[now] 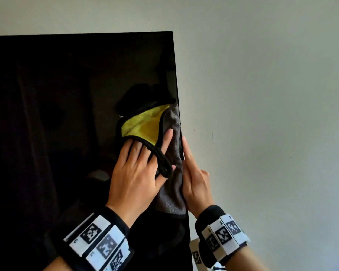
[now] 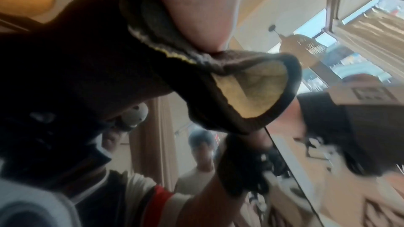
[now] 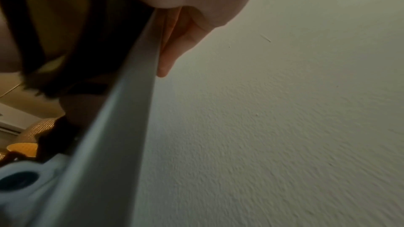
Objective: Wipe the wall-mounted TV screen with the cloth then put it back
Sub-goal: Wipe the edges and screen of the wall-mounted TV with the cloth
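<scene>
The wall-mounted TV, its black screen (image 1: 67, 114) off, fills the left of the head view. A grey cloth (image 1: 172, 190) with a yellow side and black trim lies against the screen at its right edge. My left hand (image 1: 137, 173) presses flat on the cloth, some fingers tucked under its folded yellow flap. From the left wrist view, the palm (image 2: 192, 6) bears on the cloth (image 2: 251, 89). My right hand (image 1: 196, 182) rests along the TV's right edge, index finger straight. Its fingers (image 3: 172, 46) lie straight behind the TV frame (image 3: 122, 118). Its thumb is hidden.
A bare pale wall (image 1: 262, 94) runs to the right of and above the TV. The screen's top right corner (image 1: 171, 33) is well above my hands. The screen reflects a room with curtains and a person.
</scene>
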Tool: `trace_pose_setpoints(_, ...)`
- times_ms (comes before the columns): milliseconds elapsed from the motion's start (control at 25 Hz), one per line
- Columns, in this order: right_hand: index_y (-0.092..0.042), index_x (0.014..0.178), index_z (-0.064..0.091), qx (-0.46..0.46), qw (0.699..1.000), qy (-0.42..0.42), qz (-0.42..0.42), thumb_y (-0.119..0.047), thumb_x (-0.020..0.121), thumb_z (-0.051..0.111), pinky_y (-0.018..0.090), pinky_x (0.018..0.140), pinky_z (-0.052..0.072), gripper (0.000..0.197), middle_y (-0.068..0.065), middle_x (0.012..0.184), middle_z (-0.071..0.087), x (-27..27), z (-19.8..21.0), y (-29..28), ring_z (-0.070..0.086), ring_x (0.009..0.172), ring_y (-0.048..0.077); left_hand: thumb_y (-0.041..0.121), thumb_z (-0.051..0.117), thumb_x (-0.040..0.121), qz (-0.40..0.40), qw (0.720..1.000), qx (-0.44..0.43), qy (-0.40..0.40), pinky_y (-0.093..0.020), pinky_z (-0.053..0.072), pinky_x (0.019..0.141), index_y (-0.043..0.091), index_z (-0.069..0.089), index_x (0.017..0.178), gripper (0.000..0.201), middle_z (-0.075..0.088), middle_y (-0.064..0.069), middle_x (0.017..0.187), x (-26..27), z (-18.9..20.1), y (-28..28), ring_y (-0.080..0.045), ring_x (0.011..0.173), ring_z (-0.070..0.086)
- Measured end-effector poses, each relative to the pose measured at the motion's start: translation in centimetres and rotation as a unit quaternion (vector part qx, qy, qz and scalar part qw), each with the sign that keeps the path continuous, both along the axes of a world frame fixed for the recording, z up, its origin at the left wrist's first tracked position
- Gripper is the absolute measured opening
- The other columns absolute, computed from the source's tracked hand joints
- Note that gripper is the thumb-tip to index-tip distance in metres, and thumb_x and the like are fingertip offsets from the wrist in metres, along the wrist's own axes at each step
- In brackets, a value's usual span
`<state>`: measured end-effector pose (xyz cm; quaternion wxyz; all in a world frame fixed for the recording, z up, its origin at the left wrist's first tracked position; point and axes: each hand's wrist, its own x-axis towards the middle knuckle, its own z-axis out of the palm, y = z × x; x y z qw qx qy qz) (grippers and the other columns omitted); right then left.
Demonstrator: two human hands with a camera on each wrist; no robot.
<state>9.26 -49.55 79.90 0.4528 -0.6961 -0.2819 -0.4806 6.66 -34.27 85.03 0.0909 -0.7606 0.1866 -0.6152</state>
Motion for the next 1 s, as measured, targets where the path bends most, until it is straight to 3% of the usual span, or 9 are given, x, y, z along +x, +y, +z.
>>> trace_pose_setpoints(120,-0.034,0.149,0.020,0.005,1.000,0.010,0.007,-0.028,0.095,0.035,0.002,0.059,0.036,0.056,-0.011,0.094,0.065,-0.2,0.3,0.0,0.057,0.054,0.003,0.056,0.040,0.097,0.004,0.999,0.040,-0.001,-0.042,0.037,0.098,0.022,0.027,0.153,0.068,0.063,-0.014,0.088,0.0,1.0,0.3,-0.033,0.091,0.052)
trace_pose_setpoints(200,-0.036,0.148,0.021,-0.001,1.000,0.021,0.007,-0.024,0.096,0.037,0.001,0.068,0.039,0.056,-0.035,0.119,0.051,-0.4,0.4,0.2,0.065,0.078,0.004,0.056,0.040,0.097,0.007,0.999,0.030,-0.018,-0.043,0.037,0.102,0.021,0.025,0.154,0.068,0.062,-0.014,0.096,0.5,4.1,0.1,-0.033,0.098,0.049)
trace_pose_setpoints(280,-0.028,0.147,0.025,-0.005,1.000,0.016,0.004,-0.018,0.095,0.042,-0.001,0.075,0.038,0.056,-0.054,0.122,0.034,-0.3,0.3,0.2,0.055,0.103,-0.010,0.053,0.044,0.097,0.004,0.999,0.013,-0.031,-0.044,0.035,0.107,0.020,0.023,0.154,0.070,0.059,-0.012,0.100,0.6,6.1,-0.5,-0.031,0.106,0.044)
trace_pose_setpoints(400,-0.033,0.146,0.031,-0.004,0.999,0.031,0.021,-0.032,0.093,0.038,0.003,0.074,0.041,0.053,-0.030,0.125,0.055,-0.4,0.4,-0.1,0.063,0.091,-0.011,0.055,0.043,0.096,-0.005,0.999,0.030,-0.028,-0.043,0.037,0.104,0.019,0.025,0.154,0.070,0.058,-0.013,0.092,0.5,5.4,-0.7,-0.031,0.100,0.045)
trace_pose_setpoints(480,-0.036,0.147,0.027,-0.013,1.000,0.025,0.012,-0.031,0.097,0.035,0.003,0.065,0.035,0.051,-0.024,0.102,0.066,-0.9,1.4,-0.2,0.057,0.063,-0.002,0.058,0.038,0.097,0.005,0.999,0.034,-0.021,-0.043,0.038,0.103,0.019,0.023,0.154,0.071,0.062,-0.014,0.093,0.5,5.8,-0.2,-0.033,0.099,0.049)
trace_pose_setpoints(560,-0.036,0.146,0.028,-0.008,1.000,0.009,0.005,-0.021,0.097,0.036,0.005,0.060,0.035,0.052,-0.020,0.072,0.062,-1.2,3.8,-0.4,0.049,0.052,-0.003,0.057,0.038,0.097,0.016,0.999,0.018,-0.024,-0.043,0.036,0.107,0.020,0.021,0.155,0.070,0.062,-0.014,0.101,0.6,6.9,0.2,-0.033,0.107,0.049)
trace_pose_setpoints(760,-0.029,0.146,0.033,0.011,0.999,-0.039,-0.010,-0.017,0.101,0.036,0.007,0.073,0.040,0.047,0.004,0.100,0.071,-0.6,13.0,-0.2,0.061,0.086,0.014,0.057,0.032,0.098,0.013,1.000,0.004,-0.016,-0.044,0.036,0.107,0.019,0.018,0.155,0.070,0.063,-0.015,0.094,0.4,6.5,0.4,-0.035,0.103,0.053)
trace_pose_setpoints(880,-0.027,0.148,0.031,-0.001,0.998,-0.059,-0.015,-0.017,0.102,0.037,0.014,0.080,0.041,0.047,0.008,0.108,0.071,0.1,16.2,-0.3,0.062,0.090,0.018,0.057,0.034,0.098,0.014,1.000,0.020,-0.014,-0.043,0.037,0.105,0.018,0.018,0.155,0.072,0.063,-0.014,0.092,0.3,7.5,0.6,-0.034,0.100,0.053)
trace_pose_setpoints(1000,-0.026,0.148,0.032,-0.011,0.997,-0.070,-0.016,-0.014,0.102,0.038,0.009,0.079,0.041,0.048,0.004,0.109,0.071,0.3,16.2,-0.4,0.063,0.089,0.015,0.056,0.036,0.098,0.006,0.999,0.027,-0.027,-0.043,0.036,0.107,0.019,0.016,0.155,0.071,0.064,-0.015,0.105,0.6,10.3,0.9,-0.035,0.106,0.052)
